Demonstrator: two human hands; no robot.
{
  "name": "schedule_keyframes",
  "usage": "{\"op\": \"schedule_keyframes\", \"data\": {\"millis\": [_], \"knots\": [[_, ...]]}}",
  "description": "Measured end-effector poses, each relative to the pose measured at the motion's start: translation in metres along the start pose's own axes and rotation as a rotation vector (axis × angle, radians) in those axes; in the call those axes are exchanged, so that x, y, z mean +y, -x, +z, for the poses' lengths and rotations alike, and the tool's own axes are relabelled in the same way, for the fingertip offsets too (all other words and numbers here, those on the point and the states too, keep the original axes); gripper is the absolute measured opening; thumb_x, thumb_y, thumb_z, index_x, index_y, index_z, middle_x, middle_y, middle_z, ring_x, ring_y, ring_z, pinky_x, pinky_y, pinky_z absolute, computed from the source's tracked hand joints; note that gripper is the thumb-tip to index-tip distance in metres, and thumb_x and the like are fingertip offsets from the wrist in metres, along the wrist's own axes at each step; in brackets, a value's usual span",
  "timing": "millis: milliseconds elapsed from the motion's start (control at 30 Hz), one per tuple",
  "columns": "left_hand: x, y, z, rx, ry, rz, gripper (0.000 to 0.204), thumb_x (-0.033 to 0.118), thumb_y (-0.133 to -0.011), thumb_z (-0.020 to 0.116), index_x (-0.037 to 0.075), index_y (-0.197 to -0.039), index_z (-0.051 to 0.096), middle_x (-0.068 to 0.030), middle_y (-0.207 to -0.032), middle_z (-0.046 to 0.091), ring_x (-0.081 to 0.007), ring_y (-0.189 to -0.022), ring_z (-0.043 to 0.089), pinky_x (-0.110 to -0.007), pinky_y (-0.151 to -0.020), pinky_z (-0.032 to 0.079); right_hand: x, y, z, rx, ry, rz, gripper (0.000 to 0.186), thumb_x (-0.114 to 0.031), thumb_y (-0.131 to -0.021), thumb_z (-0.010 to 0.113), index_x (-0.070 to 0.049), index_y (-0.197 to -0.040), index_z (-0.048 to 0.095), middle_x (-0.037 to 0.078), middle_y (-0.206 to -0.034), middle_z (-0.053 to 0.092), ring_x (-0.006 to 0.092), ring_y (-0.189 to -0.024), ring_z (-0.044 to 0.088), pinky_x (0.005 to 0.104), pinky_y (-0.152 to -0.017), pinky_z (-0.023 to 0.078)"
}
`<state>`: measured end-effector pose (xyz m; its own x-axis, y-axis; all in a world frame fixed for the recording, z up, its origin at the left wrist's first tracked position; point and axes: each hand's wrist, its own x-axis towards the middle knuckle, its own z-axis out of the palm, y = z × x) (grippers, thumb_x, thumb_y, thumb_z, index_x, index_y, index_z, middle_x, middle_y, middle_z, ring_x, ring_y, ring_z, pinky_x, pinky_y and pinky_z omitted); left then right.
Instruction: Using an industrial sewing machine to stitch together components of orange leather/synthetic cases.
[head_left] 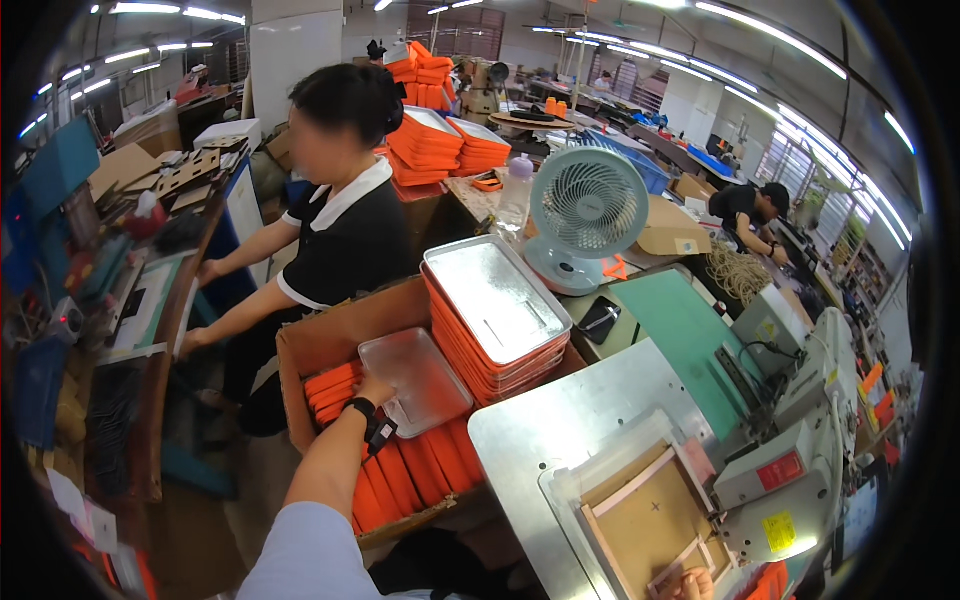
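- We saw the left hand just left of the centre of the frame, with its fingers at the left edge of a rectangular metal tray; we could not tell whether they were closed on it.
- We found that tray inside an open cardboard box, above rows of orange pieces (a dark watch circled the wrist beside them).
- We noted a tall stack of trays just right of it, silver on top, with orange showing between the layers.
- We saw the right hand at the lower edge of the frame, right of centre, its fingers bent near the lower corner of a wooden frame; its grip was too cut off for us to judge.
- We saw that wooden frame over a metal plate in the lower right.
- Above the stack, we saw a pale fan and a dark phone.
- We saw a co-worker in a black shirt at upper left, arms stretched toward a bench.
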<state>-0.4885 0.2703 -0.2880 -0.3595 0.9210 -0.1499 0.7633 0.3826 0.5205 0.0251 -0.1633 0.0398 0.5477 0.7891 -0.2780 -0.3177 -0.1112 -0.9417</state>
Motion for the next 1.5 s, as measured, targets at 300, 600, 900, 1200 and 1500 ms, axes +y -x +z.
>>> {"op": "schedule_keyframes", "data": {"millis": [300, 600, 900, 1200, 1500], "knots": [[0.021, 0.029, -0.075, -0.144, 0.343, 0.118, 0.050, 0.025, -0.082, 0.069, 0.002, -0.126, 0.060, -0.0217, -0.121, 0.065, -0.0329, -0.112, 0.064, -0.038, -0.094, 0.051, 0.057, -0.046, -0.070, -0.060, -0.293, 0.030, 0.020, -0.021, -0.098, 0.060, -0.010, -0.113, 0.058, 0.000, -0.093, 0.056, 0.0114, -0.085, 0.054, 0.0352, -0.091, 0.050], [0.202, 0.226, -0.238, -0.884, 0.217, 0.895, 0.030, 0.029, -0.098, 0.057, 0.003, -0.109, 0.067, -0.0083, -0.096, 0.072, -0.0181, -0.086, 0.067, -0.032, -0.078, 0.052, -0.019, 0.013, 0.034, -0.048, 0.161, -0.001, 0.015, -0.019, -0.098, 0.060, -0.010, -0.110, 0.058, 0.002, -0.100, 0.060, 0.0124, -0.089, 0.057, 0.0278, -0.083, 0.049], [0.326, 0.387, -0.210, -1.115, 0.131, 1.678, 0.047, 0.016, -0.094, 0.058, 0.002, -0.137, 0.046, -0.0218, -0.108, 0.063, -0.0388, -0.096, 0.063, -0.046, -0.081, 0.051, -0.001, -0.004, 0.031, -0.344, 0.856, -0.833, 0.015, 0.003, -0.078, 0.071, -0.003, -0.092, 0.067, 0.009, -0.079, 0.066, 0.0240, -0.071, 0.065, 0.0326, -0.066, 0.051], [0.401, 0.438, -0.063, -1.323, 0.072, 1.947, 0.033, 0.009, -0.088, 0.061, 0.003, -0.120, 0.058, -0.0166, -0.102, 0.064, -0.0344, -0.094, 0.062, -0.041, -0.078, 0.050, -0.016, 0.015, 0.009, -0.177, 0.834, -0.977, 0.020, 0.004, -0.076, 0.073, -0.004, -0.094, 0.069, 0.010, -0.088, 0.068, 0.0261, -0.081, 0.067, 0.0324, -0.071, 0.053], [0.391, 0.422, -0.066, -1.469, 0.215, 1.379, 0.038, 0.030, -0.103, 0.048, 0.001, -0.085, 0.065, -0.0085, -0.076, 0.066, -0.0191, -0.068, 0.059, -0.032, -0.068, 0.048, -0.031, 0.038, 0.006, -0.034, 0.897, -0.811, 0.023, -0.013, -0.092, 0.066, -0.012, -0.115, 0.068, 0.017, -0.090, 0.069, 0.0294, -0.078, 0.070, 0.0365, -0.069, 0.055]]}}
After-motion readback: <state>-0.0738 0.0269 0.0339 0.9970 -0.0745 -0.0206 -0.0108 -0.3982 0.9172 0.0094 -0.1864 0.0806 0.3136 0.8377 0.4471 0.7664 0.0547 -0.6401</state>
